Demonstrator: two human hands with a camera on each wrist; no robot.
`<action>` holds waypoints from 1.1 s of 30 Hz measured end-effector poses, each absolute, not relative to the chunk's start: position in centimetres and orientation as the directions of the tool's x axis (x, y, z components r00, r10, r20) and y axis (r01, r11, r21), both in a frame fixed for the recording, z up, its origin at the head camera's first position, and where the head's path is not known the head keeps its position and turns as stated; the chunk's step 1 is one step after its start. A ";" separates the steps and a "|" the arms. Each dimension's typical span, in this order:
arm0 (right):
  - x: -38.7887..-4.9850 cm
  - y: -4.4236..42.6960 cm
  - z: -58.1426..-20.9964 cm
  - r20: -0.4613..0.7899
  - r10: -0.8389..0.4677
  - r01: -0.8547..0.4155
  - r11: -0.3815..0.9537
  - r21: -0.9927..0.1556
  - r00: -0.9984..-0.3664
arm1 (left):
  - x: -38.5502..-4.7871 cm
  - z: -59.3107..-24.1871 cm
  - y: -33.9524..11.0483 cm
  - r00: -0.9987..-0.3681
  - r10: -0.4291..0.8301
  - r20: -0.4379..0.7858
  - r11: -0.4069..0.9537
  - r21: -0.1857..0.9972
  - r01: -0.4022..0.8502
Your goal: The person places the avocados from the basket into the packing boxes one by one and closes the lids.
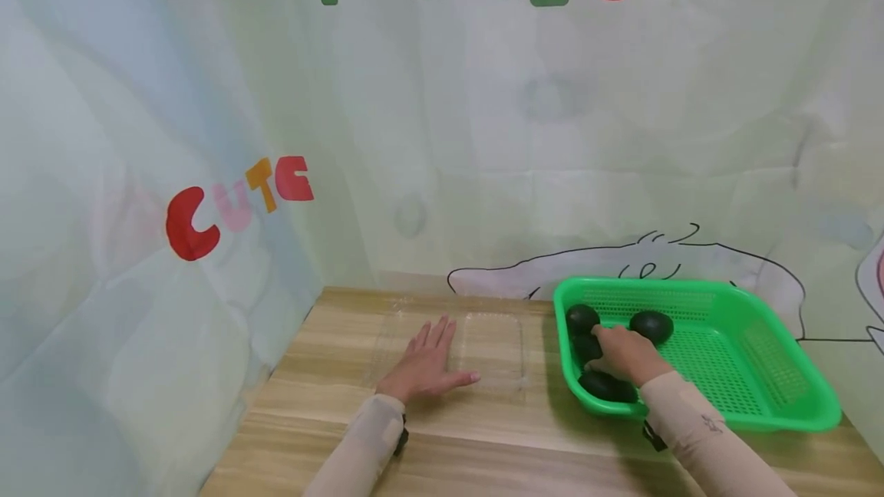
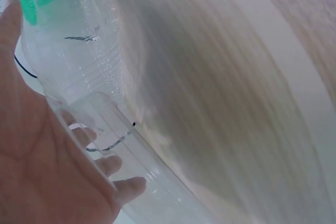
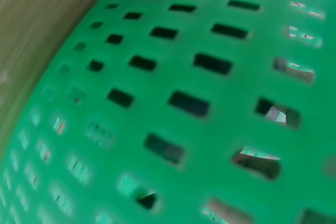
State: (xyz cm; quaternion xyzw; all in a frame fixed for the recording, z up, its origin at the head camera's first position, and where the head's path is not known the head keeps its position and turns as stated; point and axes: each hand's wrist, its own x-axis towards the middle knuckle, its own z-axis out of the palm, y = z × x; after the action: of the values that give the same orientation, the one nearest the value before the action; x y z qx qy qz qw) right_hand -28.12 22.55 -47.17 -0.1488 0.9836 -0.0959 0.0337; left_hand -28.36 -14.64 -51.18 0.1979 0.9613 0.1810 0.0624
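Note:
My left hand (image 1: 428,366) rests with spread, straight fingers on a clear plastic clamshell box (image 1: 493,351). In the left wrist view, the fingers of that hand (image 2: 58,156) lie along the rim of the clear box (image 2: 157,182). At the right, my right hand (image 1: 625,355) reaches into a green plastic basket (image 1: 718,290), thumb and fingers round a dark avocado (image 1: 585,347). Other dark avocados lie about it: one behind (image 1: 582,319), one in front (image 1: 608,387) and one to the right (image 1: 651,326). The basket's perforated wall (image 3: 157,82) hides the right hand in its wrist view.
Box and basket stand on a wood-grain table (image 1: 442,455). A printed cloth backdrop (image 1: 483,136) hangs behind the table and along its left side. The basket's raised rim (image 1: 794,374) surrounds the avocados.

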 end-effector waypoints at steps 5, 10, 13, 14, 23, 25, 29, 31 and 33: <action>-28.3 23.1 -46.9 -0.003 -0.278 -0.271 0.938 -0.216 -0.960 | -28.8 -50.9 -14.5 -0.912 0.407 -0.057 0.853 0.379 0.357; -28.1 23.6 -46.2 -0.014 -0.247 -0.237 0.942 -0.237 -0.969 | -29.0 -50.6 -14.4 -0.911 0.409 -0.055 0.844 0.404 0.354; -27.9 23.7 -45.6 -0.025 -0.231 -0.218 0.945 -0.243 -0.973 | -29.1 -50.7 -14.4 -0.911 0.409 -0.056 0.839 0.416 0.351; -27.8 23.7 -45.4 -0.028 -0.228 -0.214 0.945 -0.248 -0.973 | -29.1 -50.7 -14.4 -0.911 0.410 -0.055 0.837 0.421 0.351; -27.3 23.5 -45.0 -0.031 -0.213 -0.196 0.939 -0.282 -0.977 | -28.9 -51.4 -14.6 -0.908 0.418 -0.030 0.832 0.414 0.369; -27.2 23.6 -45.2 -0.027 -0.208 -0.192 0.940 -0.282 -0.978 | -28.9 -51.6 -14.6 -0.908 0.419 -0.027 0.832 0.412 0.372; -27.0 23.5 -45.0 -0.032 -0.194 -0.178 0.944 -0.276 -0.980 | -28.7 -51.5 -14.6 -0.906 0.423 -0.018 0.831 0.406 0.380; -26.8 23.5 -44.8 -0.036 -0.185 -0.168 0.946 -0.276 -0.982 | -28.7 -51.5 -14.6 -0.905 0.424 -0.023 0.835 0.397 0.381; -26.6 23.4 -44.5 -0.038 -0.176 -0.158 0.947 -0.281 -0.984 | -28.7 -51.5 -14.5 -0.904 0.427 -0.024 0.835 0.393 0.384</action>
State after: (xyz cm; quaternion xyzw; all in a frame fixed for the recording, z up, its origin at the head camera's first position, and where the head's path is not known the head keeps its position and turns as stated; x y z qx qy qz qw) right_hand -26.56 23.43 -44.52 -0.0847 0.9861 -0.1396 0.0312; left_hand -28.74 -14.52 -51.51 0.2118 0.9564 0.1934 0.0551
